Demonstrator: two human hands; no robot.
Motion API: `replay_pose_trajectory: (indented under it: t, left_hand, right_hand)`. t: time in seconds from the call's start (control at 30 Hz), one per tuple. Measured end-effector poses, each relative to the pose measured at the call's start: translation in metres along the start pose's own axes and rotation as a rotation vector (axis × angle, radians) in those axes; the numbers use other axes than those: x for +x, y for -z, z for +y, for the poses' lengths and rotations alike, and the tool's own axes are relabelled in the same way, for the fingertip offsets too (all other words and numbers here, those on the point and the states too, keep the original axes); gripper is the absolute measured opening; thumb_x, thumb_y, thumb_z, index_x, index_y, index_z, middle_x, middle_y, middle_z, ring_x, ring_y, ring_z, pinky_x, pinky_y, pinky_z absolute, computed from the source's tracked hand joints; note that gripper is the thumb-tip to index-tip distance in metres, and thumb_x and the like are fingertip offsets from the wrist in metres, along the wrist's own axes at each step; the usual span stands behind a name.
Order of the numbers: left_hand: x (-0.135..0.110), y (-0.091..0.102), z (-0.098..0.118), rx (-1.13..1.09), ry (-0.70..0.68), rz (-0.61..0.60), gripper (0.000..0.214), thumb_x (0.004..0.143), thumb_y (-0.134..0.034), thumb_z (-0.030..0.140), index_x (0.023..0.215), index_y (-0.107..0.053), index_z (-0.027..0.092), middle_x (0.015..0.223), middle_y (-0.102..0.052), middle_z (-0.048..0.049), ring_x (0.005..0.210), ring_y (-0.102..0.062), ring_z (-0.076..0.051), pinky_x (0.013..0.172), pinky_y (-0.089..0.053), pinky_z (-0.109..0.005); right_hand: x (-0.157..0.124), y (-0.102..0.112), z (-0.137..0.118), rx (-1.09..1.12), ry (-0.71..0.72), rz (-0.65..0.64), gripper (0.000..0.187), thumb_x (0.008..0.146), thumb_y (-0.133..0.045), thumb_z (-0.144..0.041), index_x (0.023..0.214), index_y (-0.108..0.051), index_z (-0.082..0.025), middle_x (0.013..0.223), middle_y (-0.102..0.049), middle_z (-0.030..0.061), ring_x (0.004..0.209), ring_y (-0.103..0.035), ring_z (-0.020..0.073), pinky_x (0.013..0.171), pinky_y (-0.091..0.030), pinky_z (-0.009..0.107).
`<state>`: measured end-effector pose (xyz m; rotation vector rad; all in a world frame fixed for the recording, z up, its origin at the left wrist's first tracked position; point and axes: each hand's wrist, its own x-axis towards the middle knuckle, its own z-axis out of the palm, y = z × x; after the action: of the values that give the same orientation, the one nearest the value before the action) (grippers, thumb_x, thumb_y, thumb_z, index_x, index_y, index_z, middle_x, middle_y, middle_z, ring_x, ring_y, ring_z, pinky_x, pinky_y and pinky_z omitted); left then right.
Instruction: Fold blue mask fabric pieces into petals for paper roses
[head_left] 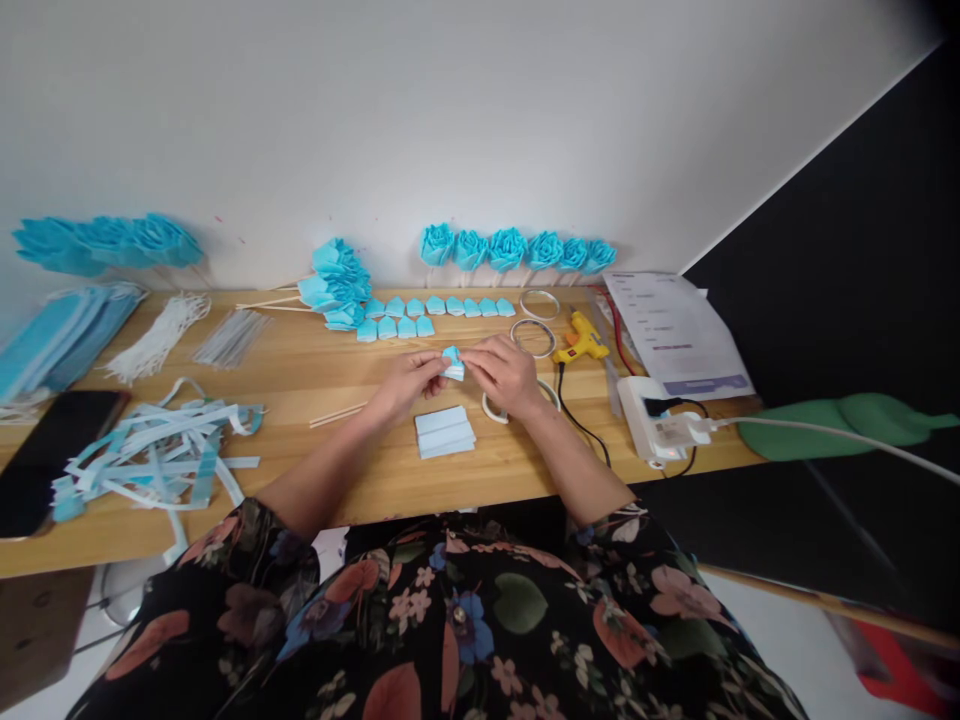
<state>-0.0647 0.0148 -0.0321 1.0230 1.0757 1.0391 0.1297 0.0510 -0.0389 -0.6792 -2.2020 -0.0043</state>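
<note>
Fingers (484,362) of both hands are closed, pinching one small folded blue piece (454,368) between them. Largest of all is the wooden tabletop (289,375), running along the wall. Two bare forearms, left (322,465) and right (581,460), reach over its near edge and slant inward, so the hands come together near the middle. The left hand (409,383) points up and to the right, thumb and fingertips at the piece's left side; the right hand (514,378) comes in from the right, back of the hand upward, its fingertips at the piece's upper right. Beyond the hands lie two rows of folded blue pieces (436,306); just nearer the person is a stack of pale blue rectangles (445,433). Smallest, the held piece sits directly between the two sets of fingertips, its pale lower part showing beneath them.
</note>
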Motion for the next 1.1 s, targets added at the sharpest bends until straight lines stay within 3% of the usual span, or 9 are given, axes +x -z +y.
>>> replay_pose_trajectory:
  t: [0.17,0.37,0.47,0.7,0.97,1.1]
  left_hand:
    - [0.0,0.001,0.0,-0.024,-0.006,0.009,0.034,0.072,-0.071,0.046,0.066,-0.058,0.016,0.054,-0.054,0.0027,0.046,-0.044,-0.007,0.047,-0.031,-0.022]
    - [0.002,0.001,0.0,0.054,-0.047,0.027,0.037,0.073,-0.07,0.051,0.066,-0.057,0.016,0.056,-0.054,0.0027,0.047,-0.044,-0.007,0.048,-0.032,-0.022]
    - [0.001,0.0,0.001,0.119,-0.073,0.06,0.037,0.074,-0.07,0.051,0.069,-0.058,0.017,0.057,-0.054,0.0028,0.048,-0.045,-0.007,0.048,-0.032,-0.021]
    - [0.001,-0.003,0.001,0.198,-0.123,0.089,0.034,0.078,-0.067,0.05,0.073,-0.059,0.018,0.056,-0.054,0.0036,0.048,-0.044,-0.007,0.048,-0.034,-0.021]
    - [-0.003,-0.006,0.003,0.235,-0.13,0.038,0.038,0.079,-0.065,0.055,0.074,-0.058,0.018,0.058,-0.055,0.0027,0.05,-0.047,-0.009,0.049,-0.036,-0.022]
    - [-0.003,-0.007,0.005,0.239,-0.119,0.025,0.036,0.073,-0.07,0.051,0.072,-0.056,0.018,0.058,-0.053,0.0041,0.05,-0.045,-0.008,0.049,-0.035,-0.022]
  right_hand:
    - [0.0,-0.001,-0.001,0.077,-0.042,0.001,0.027,0.095,-0.052,-0.016,0.11,-0.072,-0.023,0.098,-0.074,0.0076,0.091,-0.063,0.0208,0.081,-0.051,0.037]
    - [-0.001,-0.004,-0.004,0.513,-0.545,0.057,0.035,0.099,-0.049,-0.035,0.13,-0.06,-0.024,0.097,-0.072,0.0061,0.089,-0.066,0.0196,0.076,-0.055,0.034]
    - [-0.002,-0.008,-0.004,0.768,-0.656,-0.003,0.04,0.097,-0.052,-0.044,0.131,-0.058,-0.024,0.091,-0.069,0.0048,0.083,-0.065,0.0188,0.068,-0.055,0.032]
    - [-0.002,-0.013,-0.006,0.996,-0.695,-0.109,0.051,0.091,-0.062,-0.047,0.137,-0.054,-0.026,0.086,-0.062,0.0002,0.078,-0.059,0.0157,0.071,-0.052,0.03]
    - [-0.006,-0.019,0.001,0.933,-0.687,-0.088,0.052,0.086,-0.068,-0.037,0.136,-0.056,-0.026,0.091,-0.062,0.0002,0.079,-0.059,0.0136,0.073,-0.05,0.028]
    - [-0.008,-0.021,0.004,0.909,-0.679,-0.066,0.05,0.087,-0.066,-0.035,0.135,-0.057,-0.026,0.088,-0.061,-0.0006,0.075,-0.057,0.0124,0.07,-0.048,0.027]
